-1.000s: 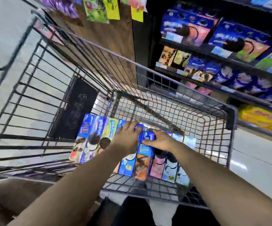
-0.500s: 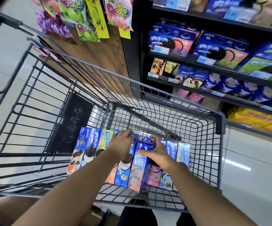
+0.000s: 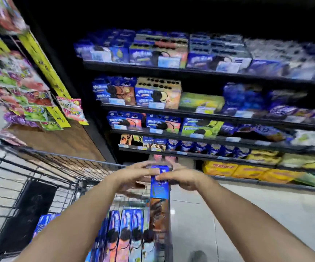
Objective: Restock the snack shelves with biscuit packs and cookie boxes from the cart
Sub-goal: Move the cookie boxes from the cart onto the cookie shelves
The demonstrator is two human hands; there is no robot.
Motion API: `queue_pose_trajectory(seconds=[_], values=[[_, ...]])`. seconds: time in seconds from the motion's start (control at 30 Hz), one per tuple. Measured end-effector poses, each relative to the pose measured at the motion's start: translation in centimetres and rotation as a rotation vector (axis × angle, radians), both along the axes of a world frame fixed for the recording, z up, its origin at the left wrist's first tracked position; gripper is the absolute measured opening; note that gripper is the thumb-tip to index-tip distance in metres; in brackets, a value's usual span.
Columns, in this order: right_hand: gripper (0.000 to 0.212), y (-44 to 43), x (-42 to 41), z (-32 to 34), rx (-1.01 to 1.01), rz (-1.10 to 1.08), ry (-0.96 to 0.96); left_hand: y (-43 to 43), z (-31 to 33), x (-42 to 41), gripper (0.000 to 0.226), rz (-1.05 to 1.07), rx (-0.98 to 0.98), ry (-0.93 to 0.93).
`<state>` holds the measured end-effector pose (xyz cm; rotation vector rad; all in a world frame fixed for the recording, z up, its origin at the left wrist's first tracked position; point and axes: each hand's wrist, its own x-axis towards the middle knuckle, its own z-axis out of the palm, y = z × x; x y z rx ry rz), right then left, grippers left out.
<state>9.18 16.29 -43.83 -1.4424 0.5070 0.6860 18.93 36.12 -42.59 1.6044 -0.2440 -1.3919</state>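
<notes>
1. Head view: both bare forearms reach forward over the wire cart (image 3: 11,186), and the hands meet at the far, upper end of one long cookie box (image 3: 159,188).
2. The cookie box stands lengthwise in the middle of the scene. It is blue at the far end and brown with a dark biscuit picture nearer, and sits higher than the others.
3. The right hand (image 3: 183,178) holds the box's right side, with the thumb on the near face and the fingers wrapped behind.
4. The left hand (image 3: 132,175) is at the box's left side with its fingers reaching onto the top end. Motion blur hides whether they curl round it, so its grip cannot be told.
5. More boxes in the cart (image 3: 126,235) stand side by side just left of the held one, blue on top with dark biscuits pictured below. A few more blue ones show further left, past the left forearm.
6. A dark panel (image 3: 26,214) sits against the cart's left wall.
7. The snack shelves (image 3: 190,70) rise far and right in several tiers, packed with blue biscuit boxes, some green ones, and yellow packs (image 3: 247,171) on the lowest tier.
8. Hanging candy bags (image 3: 30,103) cover the far left above a wooden end panel (image 3: 67,144).
9. Pale floor (image 3: 247,214) lies to the right of the cart.
</notes>
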Motion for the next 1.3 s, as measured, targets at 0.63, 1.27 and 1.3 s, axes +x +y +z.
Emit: queue_pose_trajectory(seconds=[0.63, 1.27, 1.3], values=[[0.066, -25.1, -18.7, 10.0, 0.258, -0.65, -0.103, -28.2, 9.6, -11.0, 0.045, 0.69, -0.169, 0.018], [0.032, -37.1, -20.8, 6.0, -0.134, -0.673, -0.277, -35.6, 6.0, -10.6, 0.046, 0.146, -0.117, -0.412], [0.033, -37.9, -20.5, 5.8, -0.131, -0.623, -0.283, -35.9, 5.5, -10.4, 0.042, 0.13, -0.117, -0.435]])
